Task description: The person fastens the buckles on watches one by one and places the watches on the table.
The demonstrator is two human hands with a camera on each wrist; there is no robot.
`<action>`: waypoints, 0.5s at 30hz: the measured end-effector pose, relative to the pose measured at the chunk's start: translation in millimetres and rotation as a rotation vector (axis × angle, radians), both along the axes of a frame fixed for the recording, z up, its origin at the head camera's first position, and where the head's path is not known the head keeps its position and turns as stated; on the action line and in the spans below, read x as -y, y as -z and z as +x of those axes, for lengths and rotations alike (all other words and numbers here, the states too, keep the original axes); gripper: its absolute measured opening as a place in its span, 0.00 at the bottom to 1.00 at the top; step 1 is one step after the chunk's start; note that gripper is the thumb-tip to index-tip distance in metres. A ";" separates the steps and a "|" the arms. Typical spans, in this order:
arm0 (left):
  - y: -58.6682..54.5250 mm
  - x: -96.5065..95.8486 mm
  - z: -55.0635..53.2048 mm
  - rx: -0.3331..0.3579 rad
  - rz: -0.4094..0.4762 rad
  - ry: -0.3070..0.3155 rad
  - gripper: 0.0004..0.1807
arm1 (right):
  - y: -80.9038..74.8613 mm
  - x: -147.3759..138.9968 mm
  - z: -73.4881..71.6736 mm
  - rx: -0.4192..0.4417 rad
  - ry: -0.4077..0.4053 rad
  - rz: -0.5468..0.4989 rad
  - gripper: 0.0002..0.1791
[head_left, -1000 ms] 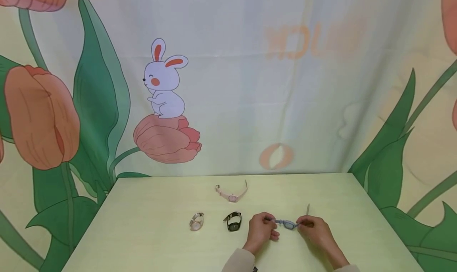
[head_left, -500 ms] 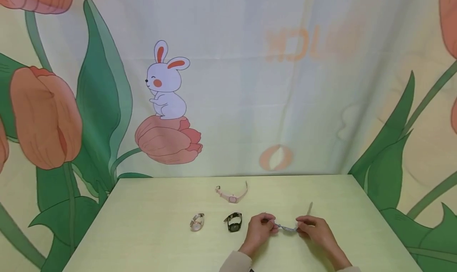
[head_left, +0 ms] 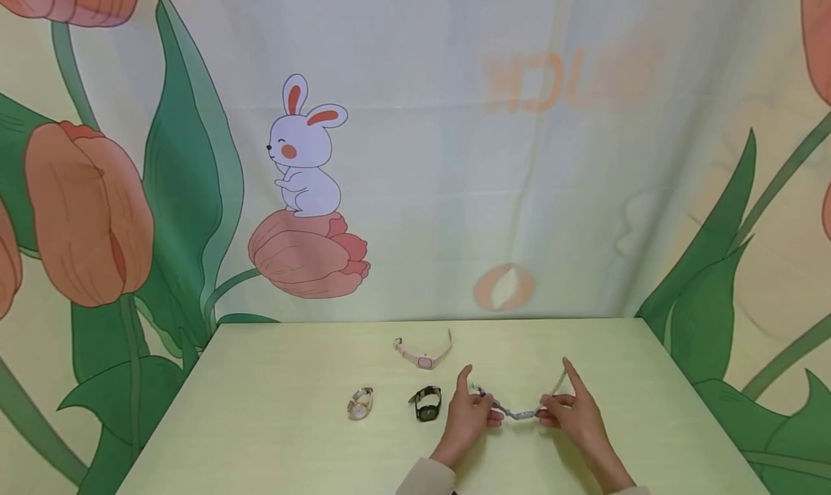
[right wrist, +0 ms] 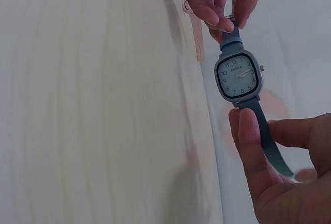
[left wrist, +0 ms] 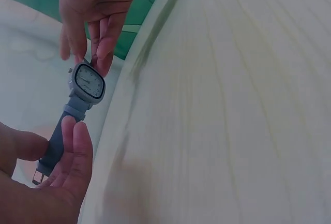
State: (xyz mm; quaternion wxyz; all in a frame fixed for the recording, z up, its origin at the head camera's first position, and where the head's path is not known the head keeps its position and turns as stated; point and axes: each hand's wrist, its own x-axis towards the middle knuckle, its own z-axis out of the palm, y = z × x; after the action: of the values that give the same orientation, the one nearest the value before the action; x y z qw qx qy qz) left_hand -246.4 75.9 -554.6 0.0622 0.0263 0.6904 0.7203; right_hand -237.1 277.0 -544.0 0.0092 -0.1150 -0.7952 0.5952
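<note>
A blue-grey wristwatch (head_left: 523,414) with a squarish face and a strap is held stretched between both hands above the table's right half. My left hand (head_left: 469,414) pinches the buckle half of the strap between thumb and fingers. On the other side, my right hand (head_left: 578,412) pinches the half with the free tail, close to the case. Both index fingers point up and away in the head view. The watch's pale dial (right wrist: 239,75) with numerals shows plainly in the right wrist view; the metal buckle (left wrist: 38,176) shows below the left fingers in the left wrist view.
Left of the hands, a black watch (head_left: 428,406) stands on the pale table (head_left: 273,423). Further left is a metal-band watch (head_left: 359,404). Behind them, a pink-strapped watch (head_left: 425,361) lies spread out. A printed curtain (head_left: 415,192) hangs at the table's far edge.
The blue-grey watch has tilted, its face turning out of the head view. Both index fingers have lifted and straightened. The other watches have stayed where they were.
</note>
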 end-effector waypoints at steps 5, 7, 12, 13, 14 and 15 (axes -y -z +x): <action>-4.1 2.8 1.6 -0.014 0.008 -0.002 0.29 | -5.7 2.9 0.6 -0.009 0.009 -0.045 0.58; -5.3 3.9 1.6 -0.030 0.015 -0.012 0.24 | -7.8 4.9 0.5 -0.018 0.013 -0.062 0.56; -12.4 8.6 2.2 -0.058 0.037 -0.037 0.20 | -14.2 10.5 1.7 -0.040 0.013 -0.118 0.46; -14.5 9.8 2.3 -0.060 0.042 -0.038 0.20 | -15.7 11.9 1.9 -0.043 0.014 -0.127 0.44; -16.7 11.2 2.7 -0.060 0.048 -0.038 0.21 | -17.7 13.5 2.5 -0.047 0.015 -0.135 0.43; -19.1 12.7 3.3 -0.059 0.051 -0.039 0.22 | -19.6 15.2 3.0 -0.052 0.015 -0.143 0.41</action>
State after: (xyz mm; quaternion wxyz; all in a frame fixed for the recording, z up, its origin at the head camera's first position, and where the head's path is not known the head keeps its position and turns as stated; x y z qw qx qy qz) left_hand -243.1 63.2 -535.5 0.0270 0.0359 0.6739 0.7375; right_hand -234.1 261.8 -524.4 0.0262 -0.1057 -0.7493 0.6532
